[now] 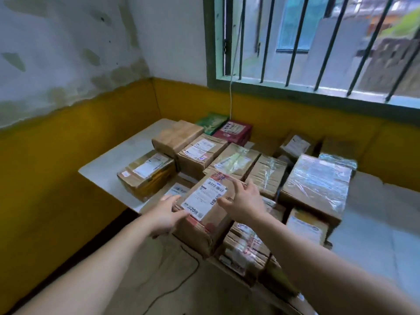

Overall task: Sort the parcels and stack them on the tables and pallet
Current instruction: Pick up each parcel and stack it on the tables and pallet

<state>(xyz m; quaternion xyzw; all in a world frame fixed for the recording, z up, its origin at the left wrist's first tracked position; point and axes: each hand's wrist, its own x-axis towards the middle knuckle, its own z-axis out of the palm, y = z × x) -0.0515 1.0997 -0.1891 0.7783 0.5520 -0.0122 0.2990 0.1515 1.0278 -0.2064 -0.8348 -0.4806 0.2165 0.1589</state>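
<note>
Both hands are at the front parcel, a brown cardboard box with a big white shipping label, sitting at the near edge of the white counter on top of another flat box. The left hand is open, fingers spread, pressed against the box's left side. The right hand is open wide too, fingers splayed over the top right edge; hard to say whether it actually touches or just hovers.

Counting the rest: roughly a dozen brown cardboard parcels packed tight together on the counter, most with one white label each. At least three are wrapped in shiny clear tape, including the big one on the right. At the back by the yellow wall are two colored boxes side by side: one green, one dark red. A barred window sits above the lot.
</note>
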